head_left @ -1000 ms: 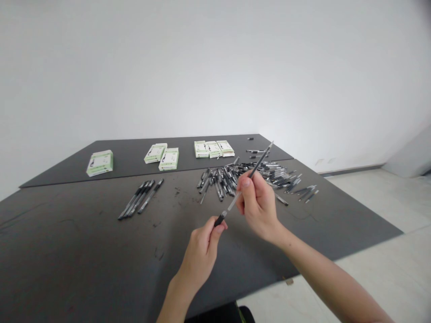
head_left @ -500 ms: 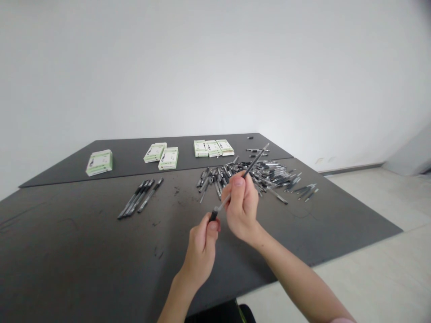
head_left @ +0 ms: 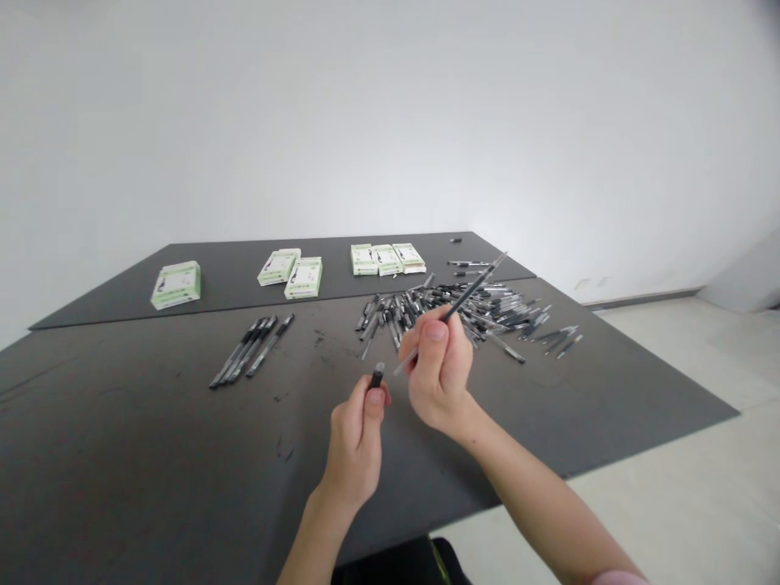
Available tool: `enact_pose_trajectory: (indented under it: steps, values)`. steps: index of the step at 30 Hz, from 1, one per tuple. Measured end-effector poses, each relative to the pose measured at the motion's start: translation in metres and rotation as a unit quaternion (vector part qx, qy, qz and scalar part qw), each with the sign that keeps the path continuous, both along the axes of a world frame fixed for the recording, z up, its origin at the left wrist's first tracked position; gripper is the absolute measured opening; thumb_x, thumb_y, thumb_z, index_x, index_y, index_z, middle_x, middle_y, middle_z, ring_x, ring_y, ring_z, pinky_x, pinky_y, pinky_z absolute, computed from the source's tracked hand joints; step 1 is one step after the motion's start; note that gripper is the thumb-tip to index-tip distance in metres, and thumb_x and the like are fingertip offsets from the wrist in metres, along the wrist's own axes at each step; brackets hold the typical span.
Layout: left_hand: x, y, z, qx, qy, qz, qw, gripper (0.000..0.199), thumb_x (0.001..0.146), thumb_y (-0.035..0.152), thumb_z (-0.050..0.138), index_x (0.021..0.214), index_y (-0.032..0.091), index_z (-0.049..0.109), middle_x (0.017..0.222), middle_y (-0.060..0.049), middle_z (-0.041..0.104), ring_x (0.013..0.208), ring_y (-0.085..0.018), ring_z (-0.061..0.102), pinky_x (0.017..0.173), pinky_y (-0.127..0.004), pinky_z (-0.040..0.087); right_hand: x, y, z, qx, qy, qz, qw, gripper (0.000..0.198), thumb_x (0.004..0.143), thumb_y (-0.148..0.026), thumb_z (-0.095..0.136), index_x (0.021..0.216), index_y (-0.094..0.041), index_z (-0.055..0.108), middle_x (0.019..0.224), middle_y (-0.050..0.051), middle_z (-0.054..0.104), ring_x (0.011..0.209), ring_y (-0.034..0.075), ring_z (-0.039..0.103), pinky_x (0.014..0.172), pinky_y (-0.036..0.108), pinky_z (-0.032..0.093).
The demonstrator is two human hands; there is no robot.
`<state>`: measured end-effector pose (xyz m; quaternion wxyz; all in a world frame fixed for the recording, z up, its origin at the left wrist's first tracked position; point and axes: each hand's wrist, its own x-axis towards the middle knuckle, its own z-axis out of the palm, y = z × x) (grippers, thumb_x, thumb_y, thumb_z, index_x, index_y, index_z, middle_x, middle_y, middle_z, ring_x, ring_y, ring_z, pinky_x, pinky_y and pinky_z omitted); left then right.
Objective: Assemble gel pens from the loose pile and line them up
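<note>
My left hand is closed around a pen barrel, whose black end with a clear rim sticks up past the thumb; the rest is hidden in the fist. Up and to the right, my right hand pinches a long thin pen refill between thumb and fingers. The refill slants, its dark ink part and clear end pointing up right and its clear lower tip pointing toward the barrel. A small gap separates tip and barrel. Behind my right hand lies a pile of pens and pen parts.
Several pens lie side by side on the dark table. Green-and-white boxes stand at the back: one at far left, two at centre left, three in a row. Loose refills lie right of the pile.
The refill's lower tip was at the barrel's mouth; now they are apart. My left hand has moved slightly left, and my right hand slightly right with the refill.
</note>
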<state>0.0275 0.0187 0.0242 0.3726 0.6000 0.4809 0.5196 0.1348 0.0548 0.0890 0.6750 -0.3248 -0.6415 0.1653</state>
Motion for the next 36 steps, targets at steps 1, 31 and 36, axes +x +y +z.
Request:
enact_pose_trajectory:
  steps: [1, 31, 36]
  values:
    - [-0.0003, -0.0005, -0.0002, 0.004, 0.006, 0.000, 1.000, 0.035, 0.089, 0.047, 0.035, 0.076, 0.019, 0.051, 0.058, 0.003, 0.046, 0.047, -0.009, 0.037, 0.045, -0.022, 0.025, -0.0005, 0.0009, 0.0005, 0.001, -0.005, -0.005, 1.000, 0.015, 0.094, -0.030, 0.030, 0.082, -0.023, 0.037, 0.052, -0.007, 0.044, 0.040, 0.007, 0.043, 0.040, 0.018, 0.034]
    - [0.0003, -0.0041, 0.0047, 0.090, 0.098, -0.006, 0.991, 0.024, 0.092, 0.030, 0.034, 0.077, 0.019, 0.049, 0.059, 0.003, 0.054, 0.049, -0.009, 0.046, 0.048, -0.022, 0.029, 0.0017, 0.0000, 0.0026, 0.021, -0.088, -0.036, 0.995, 0.017, 0.095, -0.031, 0.028, 0.085, -0.022, 0.039, 0.054, -0.007, 0.045, 0.039, 0.006, 0.041, 0.039, 0.016, 0.034]
    - [0.0005, -0.0031, 0.0046, 0.111, 0.101, -0.005, 0.989, 0.024, 0.092, 0.031, 0.033, 0.076, 0.020, 0.048, 0.056, 0.004, 0.052, 0.047, -0.008, 0.044, 0.047, -0.022, 0.028, 0.0020, 0.0011, 0.0023, 0.039, -0.087, -0.039, 0.995, 0.016, 0.095, -0.029, 0.029, 0.085, -0.022, 0.039, 0.054, -0.007, 0.044, 0.039, 0.005, 0.041, 0.039, 0.015, 0.033]
